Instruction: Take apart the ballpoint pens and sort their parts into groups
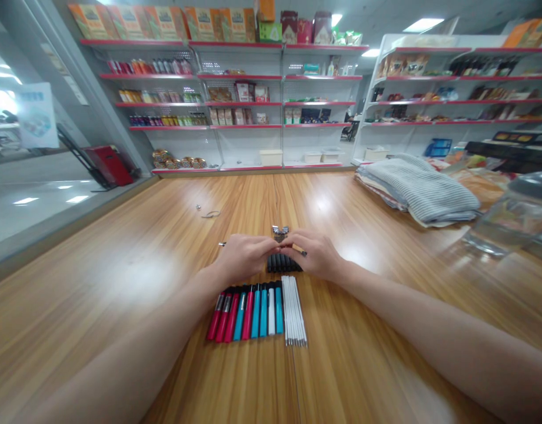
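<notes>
My left hand [243, 254] and my right hand [315, 253] meet over the middle of a wooden table [120, 282], fingers pinched together around a thin dark pen [222, 244] whose tip pokes out to the left. Just beyond the fingertips lies a small metal clip [280, 231]. Under the hands sits a row of black pen caps [283, 263]. Nearer to me lie a row of red, teal and white pen barrels [248, 312] and a bundle of white refills [293, 318].
Folded striped cloth [423, 188] lies at the table's right, with a clear plastic container [513, 218] beyond it. A small ring and wire [209, 212] lie further back on the left. Shop shelves [271, 106] with goods line the back wall.
</notes>
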Available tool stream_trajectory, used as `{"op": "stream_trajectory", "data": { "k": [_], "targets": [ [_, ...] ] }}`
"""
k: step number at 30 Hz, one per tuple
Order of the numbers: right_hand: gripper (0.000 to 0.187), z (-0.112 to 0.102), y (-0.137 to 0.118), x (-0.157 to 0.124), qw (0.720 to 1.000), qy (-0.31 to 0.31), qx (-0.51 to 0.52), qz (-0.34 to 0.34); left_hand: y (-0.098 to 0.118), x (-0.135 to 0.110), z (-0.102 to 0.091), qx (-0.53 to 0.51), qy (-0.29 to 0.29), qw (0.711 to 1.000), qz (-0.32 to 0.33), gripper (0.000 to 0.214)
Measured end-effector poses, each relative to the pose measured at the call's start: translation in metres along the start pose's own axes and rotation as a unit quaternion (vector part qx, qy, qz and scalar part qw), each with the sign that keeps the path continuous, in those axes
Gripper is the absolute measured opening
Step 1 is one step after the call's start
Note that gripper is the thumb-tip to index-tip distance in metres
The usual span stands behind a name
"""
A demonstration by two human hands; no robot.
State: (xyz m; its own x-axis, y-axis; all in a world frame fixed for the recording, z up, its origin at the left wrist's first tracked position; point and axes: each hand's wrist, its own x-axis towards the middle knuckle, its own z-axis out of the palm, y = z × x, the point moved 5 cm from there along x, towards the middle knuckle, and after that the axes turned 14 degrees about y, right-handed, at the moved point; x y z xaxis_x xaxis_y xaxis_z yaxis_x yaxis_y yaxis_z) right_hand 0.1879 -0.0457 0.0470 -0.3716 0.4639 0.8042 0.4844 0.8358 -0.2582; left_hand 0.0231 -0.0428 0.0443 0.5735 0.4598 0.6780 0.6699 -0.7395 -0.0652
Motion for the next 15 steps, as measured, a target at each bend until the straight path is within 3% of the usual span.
{"op": "stream_trajectory", "data": {
  "k": [5, 8, 12, 15],
  "targets": [
    [0.018, 0.000, 0.010, -0.002, 1.000, 0.019, 0.000, 0.014, -0.006, -0.003, 0.003, 0.016, -0.005, 0.999, -0.041, 0.022],
    [0.018, -0.002, 0.036, -0.004, 0.995, 0.040, -0.009, 0.094, -0.023, -0.009, 0.003, 0.062, 0.021, 0.991, -0.118, 0.027],
    [0.018, 0.006, 0.085, -0.009, 0.971, 0.007, -0.020, 0.239, -0.041, -0.015, 0.001, 0.105, 0.048, 0.971, -0.211, 0.026],
    [0.016, 0.016, 0.109, -0.005, 0.957, -0.017, -0.028, 0.287, -0.045, -0.016, 0.002, 0.111, 0.042, 0.964, -0.240, 0.026]
  ]
}}
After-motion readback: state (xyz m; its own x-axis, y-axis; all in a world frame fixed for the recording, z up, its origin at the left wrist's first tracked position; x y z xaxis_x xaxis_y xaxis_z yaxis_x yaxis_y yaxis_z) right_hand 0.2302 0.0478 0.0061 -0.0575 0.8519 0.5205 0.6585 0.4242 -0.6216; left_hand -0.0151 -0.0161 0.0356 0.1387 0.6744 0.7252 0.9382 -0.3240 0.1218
